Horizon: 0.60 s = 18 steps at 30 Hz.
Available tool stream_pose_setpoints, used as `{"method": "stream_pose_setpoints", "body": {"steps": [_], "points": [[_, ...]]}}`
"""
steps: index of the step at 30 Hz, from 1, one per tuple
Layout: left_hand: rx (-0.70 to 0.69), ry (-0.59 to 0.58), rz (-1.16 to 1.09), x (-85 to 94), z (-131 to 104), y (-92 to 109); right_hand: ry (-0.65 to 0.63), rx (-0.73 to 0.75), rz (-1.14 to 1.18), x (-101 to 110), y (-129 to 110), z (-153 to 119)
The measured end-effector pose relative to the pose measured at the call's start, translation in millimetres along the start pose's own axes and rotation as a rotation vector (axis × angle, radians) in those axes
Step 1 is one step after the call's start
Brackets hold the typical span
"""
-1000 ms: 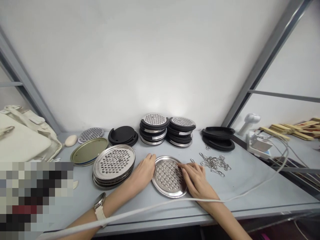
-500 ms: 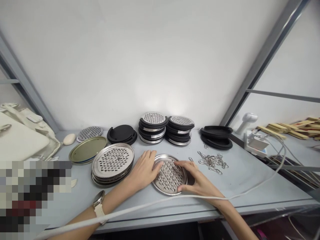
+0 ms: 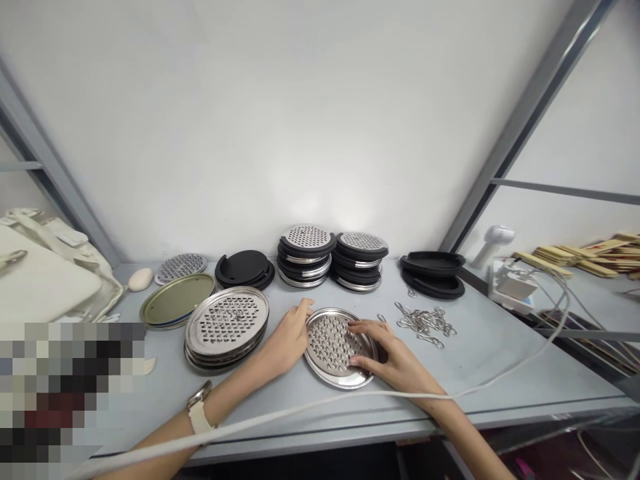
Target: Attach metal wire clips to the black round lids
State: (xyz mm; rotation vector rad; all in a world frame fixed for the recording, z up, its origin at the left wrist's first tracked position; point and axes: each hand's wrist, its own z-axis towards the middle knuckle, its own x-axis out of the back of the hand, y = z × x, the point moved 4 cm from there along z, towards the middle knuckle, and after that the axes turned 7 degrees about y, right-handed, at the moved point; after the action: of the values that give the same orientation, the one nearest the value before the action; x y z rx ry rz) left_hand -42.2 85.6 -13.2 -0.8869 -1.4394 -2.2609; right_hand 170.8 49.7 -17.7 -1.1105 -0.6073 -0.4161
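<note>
A round perforated grater disc [image 3: 327, 343] sits off-centre on a shallow round metal lid [image 3: 345, 383], whose shiny lower edge shows. With thumb and fingertips my right hand [image 3: 393, 357] grips the disc's right side. My left hand [image 3: 287, 343] is curled at the lid's left edge; its thumb and fingertips are partly hidden, and it seems to hold the rim. To the left of it stands a stack of round grater lids [image 3: 227, 323]. Several metal clips [image 3: 425, 320] lie in a heap beyond my right hand.
Two stacks of graters with black rims [image 3: 307, 253] stand by the wall. Black rings [image 3: 433, 273] lie to the right, and black discs [image 3: 245, 269] and gold lids [image 3: 177, 300] to the left. A white cable [image 3: 320, 403] crosses in front of my forearms.
The grater disc has shifted up and left on the lid, baring the lid's lower edge. My left thumb has come off the disc, and those fingers have curled at the rim.
</note>
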Motion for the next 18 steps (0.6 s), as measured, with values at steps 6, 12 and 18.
{"method": "stream_pose_setpoints", "body": {"steps": [6, 12, 18], "points": [[0.08, -0.005, -0.057, -0.5, -2.5, 0.1, 0.028, 0.003, -0.017, -0.9, -2.1, 0.5], [0.006, -0.027, -0.016, -1.7, -3.2, -2.2, -0.001, -0.008, 0.016, 0.8, 1.0, -0.1], [-0.052, -0.016, 0.016, -1.6, -1.9, -2.4, -0.028, 0.037, 0.008, 2.4, -2.8, -0.8]]}}
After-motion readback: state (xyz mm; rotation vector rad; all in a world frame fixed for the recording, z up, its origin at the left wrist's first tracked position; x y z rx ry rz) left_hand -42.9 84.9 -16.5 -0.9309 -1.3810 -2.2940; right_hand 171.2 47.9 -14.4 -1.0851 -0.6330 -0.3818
